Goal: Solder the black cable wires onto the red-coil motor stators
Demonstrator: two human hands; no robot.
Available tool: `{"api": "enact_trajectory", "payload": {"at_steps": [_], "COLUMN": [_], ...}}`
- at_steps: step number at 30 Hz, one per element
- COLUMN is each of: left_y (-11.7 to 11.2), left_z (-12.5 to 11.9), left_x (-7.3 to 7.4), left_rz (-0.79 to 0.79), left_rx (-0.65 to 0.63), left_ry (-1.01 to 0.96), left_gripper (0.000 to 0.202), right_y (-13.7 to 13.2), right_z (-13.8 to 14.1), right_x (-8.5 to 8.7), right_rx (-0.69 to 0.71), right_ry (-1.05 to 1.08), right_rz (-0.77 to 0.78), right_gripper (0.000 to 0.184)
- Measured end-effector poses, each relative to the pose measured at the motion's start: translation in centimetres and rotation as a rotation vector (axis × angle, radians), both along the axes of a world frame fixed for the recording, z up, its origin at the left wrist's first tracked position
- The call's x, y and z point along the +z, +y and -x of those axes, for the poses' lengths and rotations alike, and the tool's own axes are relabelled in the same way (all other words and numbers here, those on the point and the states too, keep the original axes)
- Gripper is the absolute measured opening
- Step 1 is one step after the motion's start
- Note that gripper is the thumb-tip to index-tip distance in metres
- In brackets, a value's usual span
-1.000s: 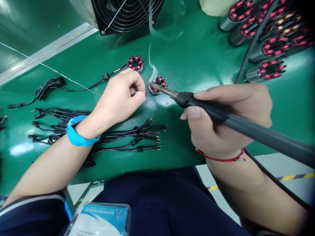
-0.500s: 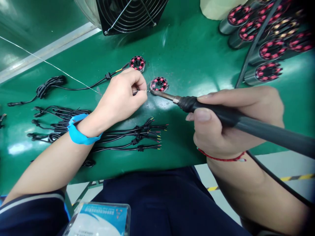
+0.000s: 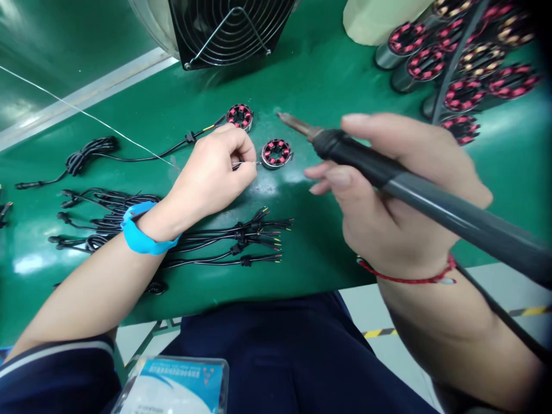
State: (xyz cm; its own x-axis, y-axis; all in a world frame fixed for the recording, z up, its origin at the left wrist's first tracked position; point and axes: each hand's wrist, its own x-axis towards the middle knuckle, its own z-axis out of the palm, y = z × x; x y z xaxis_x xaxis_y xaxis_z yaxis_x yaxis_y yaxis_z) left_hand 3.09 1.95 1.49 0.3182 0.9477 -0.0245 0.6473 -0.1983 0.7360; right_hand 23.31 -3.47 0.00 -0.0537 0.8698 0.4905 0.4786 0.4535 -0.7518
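Head view. My left hand (image 3: 211,172) is closed in a fine pinch, thumb and forefinger gripping a thin wire lead (image 3: 246,164). The lead's free end points at the rim of the near stator (image 3: 276,153); I cannot tell whether it touches or sits just beside it. The stator lies flat on the green surface (image 3: 336,86).

My right hand (image 3: 388,201) is wrapped around the handle of the soldering iron (image 3: 366,164), forefinger laid along the top and the lower fingers loosely spread. The iron tip (image 3: 284,118) hangs in the air above and just behind the near stator, clear of it. A second stator (image 3: 240,115), with a cable attached, lies just beyond my left knuckles. A bundle of black cables (image 3: 233,236) lies near my left wrist.

I judge the work in hand to be the joint between lead and stator, with the iron off the joint. To do it well:
- Keep the left wrist planted on the surface so the lead does not drift.
- Bring the tip in low, onto lead and terminal together.
- Keep the tip off the red windings and my left fingertips (image 3: 252,167).
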Motion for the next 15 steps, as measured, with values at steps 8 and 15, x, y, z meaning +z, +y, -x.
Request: {"api": "enact_trajectory", "payload": {"at_steps": [8,15], "left_y": [0.0,-0.1], "left_z": [-0.1,0.2], "left_x": [0.3,0.5], "left_rz": [-0.015,0.016], "left_rx": [0.001,0.004], "left_ry": [0.036,-0.003], "left_gripper": [0.014,0.012], "right_y": [4.3,4.8], "right_z": [1.3,2.9], "right_x": [0.8,-1.7], "right_rx": [0.287,0.293], "right_ry": [-0.326,-0.288], "right_rz": [0.15,0.051], "right_gripper": [0.03,0.035]}}
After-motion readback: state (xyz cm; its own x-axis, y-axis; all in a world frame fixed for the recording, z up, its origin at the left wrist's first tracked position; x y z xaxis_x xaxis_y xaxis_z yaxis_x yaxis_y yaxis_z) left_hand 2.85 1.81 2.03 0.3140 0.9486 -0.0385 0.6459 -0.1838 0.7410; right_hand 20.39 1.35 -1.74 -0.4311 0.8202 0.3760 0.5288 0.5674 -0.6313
